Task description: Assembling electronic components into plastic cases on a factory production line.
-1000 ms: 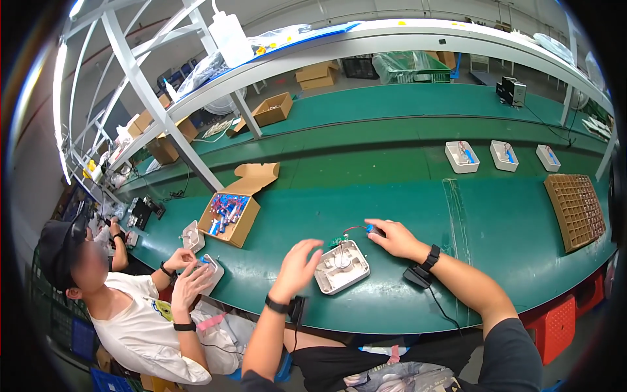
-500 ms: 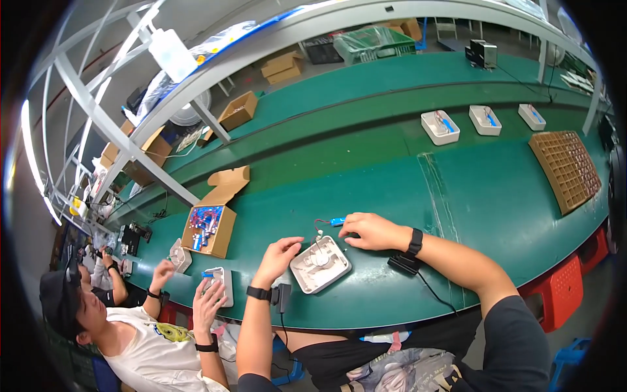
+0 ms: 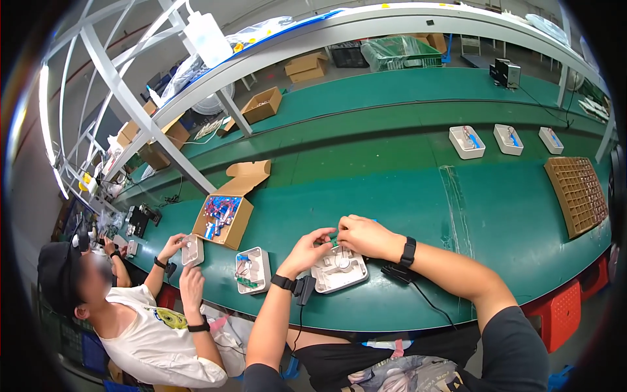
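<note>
A white open plastic casing [image 3: 341, 277] lies on the green bench in front of me, with a round white part inside. Over its far edge my left hand [image 3: 308, 253] and my right hand [image 3: 367, 236] meet, fingertips pinched close together. A small green piece [image 3: 334, 242], perhaps a circuit board, shows between the fingertips. What each hand grips is mostly hidden by the fingers. To the left stands another white casing [image 3: 266, 269], holding a blue battery [image 3: 243, 257] and a green board [image 3: 247, 283].
At left, a co-worker's hand [image 3: 172, 248] is at a white casing [image 3: 191, 250]. Beyond stands an open cardboard box [image 3: 236, 225] of blue batteries with wires. Three white casings [image 3: 467, 150] sit far right, near a brown divider tray [image 3: 576, 196]. A black cable [image 3: 431, 298] trails beside my right wrist.
My hands have come together over the casing's far edge. The blue battery beyond it is now mostly hidden. The co-worker has reached to the farther casing. My view has shifted slightly.
</note>
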Available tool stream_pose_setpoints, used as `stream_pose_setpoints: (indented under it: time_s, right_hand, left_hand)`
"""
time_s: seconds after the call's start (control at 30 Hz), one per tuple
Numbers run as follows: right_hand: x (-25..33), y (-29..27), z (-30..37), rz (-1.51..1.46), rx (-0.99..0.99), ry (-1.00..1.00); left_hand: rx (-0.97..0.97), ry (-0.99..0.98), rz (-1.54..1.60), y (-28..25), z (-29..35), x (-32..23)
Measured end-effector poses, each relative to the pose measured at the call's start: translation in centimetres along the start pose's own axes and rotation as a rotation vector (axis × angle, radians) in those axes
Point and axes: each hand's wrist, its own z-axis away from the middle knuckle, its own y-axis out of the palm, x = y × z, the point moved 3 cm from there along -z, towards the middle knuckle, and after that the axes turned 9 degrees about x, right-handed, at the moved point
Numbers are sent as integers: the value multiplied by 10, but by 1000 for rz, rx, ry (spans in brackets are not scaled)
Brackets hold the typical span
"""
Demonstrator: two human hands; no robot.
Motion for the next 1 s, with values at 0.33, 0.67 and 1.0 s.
stream_pose_setpoints:
  time_s: [0.33,0.67,1.0]
  right_hand:
    - [-14,-14,14,-210,71,120]
    - [-12,-32,40,-322,87,396]
    - [13,-31,77,-44,-110,362]
  left_hand:
    - [-472,-2,-168,32,92,9]
    - [-631,39,-400,92,90,1]
    - [-687,131,-476,103,85,9]
